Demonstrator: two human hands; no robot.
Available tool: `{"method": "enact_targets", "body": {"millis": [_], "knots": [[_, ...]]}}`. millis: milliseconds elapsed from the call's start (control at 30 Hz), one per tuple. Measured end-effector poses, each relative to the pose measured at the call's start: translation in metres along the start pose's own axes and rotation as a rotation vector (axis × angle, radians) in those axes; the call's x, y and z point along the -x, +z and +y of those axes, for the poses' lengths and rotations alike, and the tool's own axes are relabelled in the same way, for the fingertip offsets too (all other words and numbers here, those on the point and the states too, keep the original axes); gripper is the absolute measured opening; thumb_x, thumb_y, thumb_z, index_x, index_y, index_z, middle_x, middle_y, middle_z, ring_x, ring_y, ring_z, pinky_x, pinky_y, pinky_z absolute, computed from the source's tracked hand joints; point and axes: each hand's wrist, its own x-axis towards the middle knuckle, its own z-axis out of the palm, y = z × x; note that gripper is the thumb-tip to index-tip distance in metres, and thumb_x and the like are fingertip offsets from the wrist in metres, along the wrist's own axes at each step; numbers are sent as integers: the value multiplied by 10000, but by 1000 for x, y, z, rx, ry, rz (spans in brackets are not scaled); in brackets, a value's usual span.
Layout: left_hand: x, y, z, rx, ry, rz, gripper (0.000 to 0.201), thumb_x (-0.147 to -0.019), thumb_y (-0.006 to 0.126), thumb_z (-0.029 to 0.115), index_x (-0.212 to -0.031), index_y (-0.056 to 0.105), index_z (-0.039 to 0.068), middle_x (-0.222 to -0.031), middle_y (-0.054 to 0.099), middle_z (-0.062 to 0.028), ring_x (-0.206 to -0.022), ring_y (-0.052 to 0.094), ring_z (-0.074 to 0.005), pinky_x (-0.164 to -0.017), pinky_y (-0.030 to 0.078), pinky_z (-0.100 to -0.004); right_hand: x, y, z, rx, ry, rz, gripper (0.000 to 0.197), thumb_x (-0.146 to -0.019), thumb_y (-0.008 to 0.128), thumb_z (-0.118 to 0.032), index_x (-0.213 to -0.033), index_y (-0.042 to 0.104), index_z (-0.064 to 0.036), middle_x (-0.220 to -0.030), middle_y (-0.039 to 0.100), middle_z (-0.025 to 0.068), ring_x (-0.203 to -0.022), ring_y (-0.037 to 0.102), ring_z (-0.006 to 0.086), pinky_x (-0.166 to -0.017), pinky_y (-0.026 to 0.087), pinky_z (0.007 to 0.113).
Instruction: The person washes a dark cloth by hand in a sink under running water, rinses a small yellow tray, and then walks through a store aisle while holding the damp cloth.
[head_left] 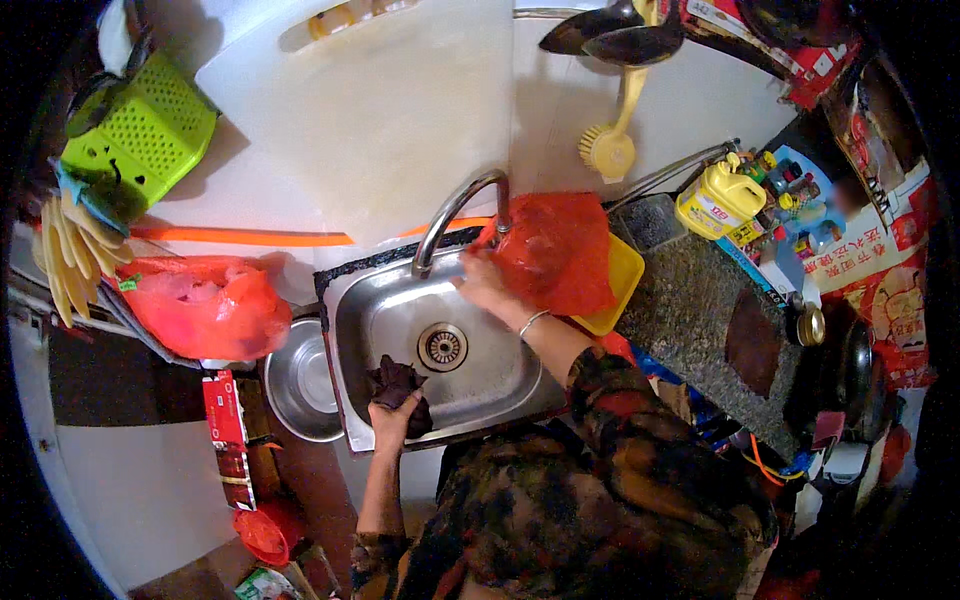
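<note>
At the near left corner of the steel sink [510,395], my left hand [393,418] is closed around a crumpled dark cloth [398,383]. Its bunched folds stick up above my fingers over the basin. My right hand [484,284] reaches across the right side of the basin, under the spout of the curved faucet [437,232]. Those fingers look stretched out, with no object visible in them. Close beside that hand sits a red plastic bag [560,250]; whether the two touch I cannot tell. The drain strainer [442,347] shows in the basin.
A yellow tray [622,285] lies partly under the bag. Right of it, a stone counter [690,310] carries a yellow jug [720,200] and several bottles. To the left are a metal bowl [302,385], another red bag [205,305] and a green basket [155,130]. A yellow brush [610,150] hangs behind.
</note>
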Motion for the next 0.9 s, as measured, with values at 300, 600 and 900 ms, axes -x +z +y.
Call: {"method": "enact_targets", "body": {"millis": [300,600,900], "knots": [[-3,4,-4,-74,-25,-119,255,-710,764,93,-912,651,-14,-851,656,-35,-725,593,-130,-691,476,-281,39,6,-6,412,-148,-89,612,-791,582,-130,-1346,337,-49,-1414,114,372,-1034,546,463,-844,478,509],[-23,23,-3,-418,98,-293,379,-649,770,116,-954,610,-42,-867,678,-113,-768,633,-156,-710,499,-299,136,-30,10,190,-658,-289,541,-802,510,-59,-1329,391,-62,-1407,297,261,-821,644,350,-697,550,429],[-41,15,72,-91,179,-153,541,-693,746,-23,-1166,484,-25,-1019,620,-98,-952,598,-199,-822,494,-321,109,-83,-12,-1713,-211,-782,434,-903,554,-284,-1255,497,-36,-1185,588,101,-972,624,208,-820,513,357]]}}
